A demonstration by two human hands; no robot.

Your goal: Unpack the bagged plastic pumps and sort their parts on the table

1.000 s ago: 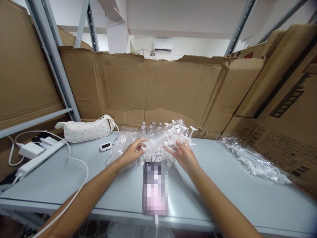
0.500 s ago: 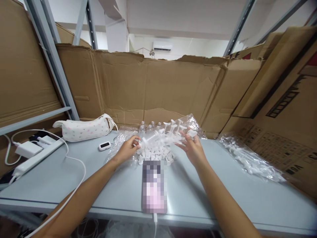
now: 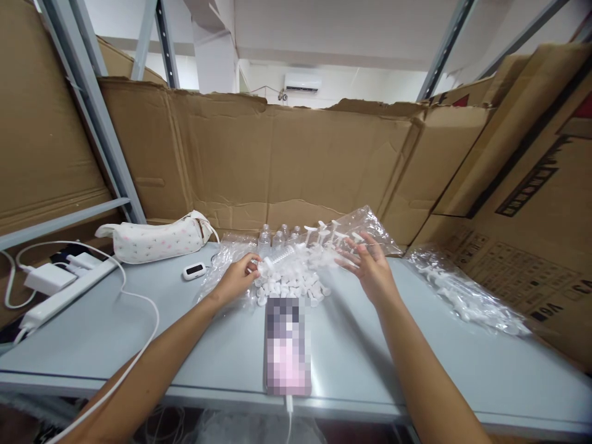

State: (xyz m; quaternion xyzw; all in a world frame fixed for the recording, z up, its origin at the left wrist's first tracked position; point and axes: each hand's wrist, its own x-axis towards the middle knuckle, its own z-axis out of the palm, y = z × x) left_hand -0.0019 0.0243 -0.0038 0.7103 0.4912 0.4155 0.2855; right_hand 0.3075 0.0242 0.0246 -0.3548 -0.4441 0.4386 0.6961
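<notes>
My left hand (image 3: 238,279) has its fingers closed on the end of a clear plastic tube (image 3: 280,259) at the middle of the table. To the right, my right hand (image 3: 374,268) is spread with fingers apart, touching or just beside a clear plastic bag (image 3: 370,225). White T-shaped plungers (image 3: 322,231) stick up between the hands, by the bag. Below them lies a heap of small white caps (image 3: 291,287). Several clear bottles (image 3: 264,240) stand behind the heap.
A phone (image 3: 288,348) with a cable lies at the front. On the left are a white pouch (image 3: 157,240), a small white device (image 3: 193,271) and a power strip (image 3: 69,296). Another filled plastic bag (image 3: 467,296) lies right. Cardboard (image 3: 296,160) walls the back.
My right hand has moved to the right and turned slightly, and the clear bag beside it reaches further right. My left hand has stayed nearly in place.
</notes>
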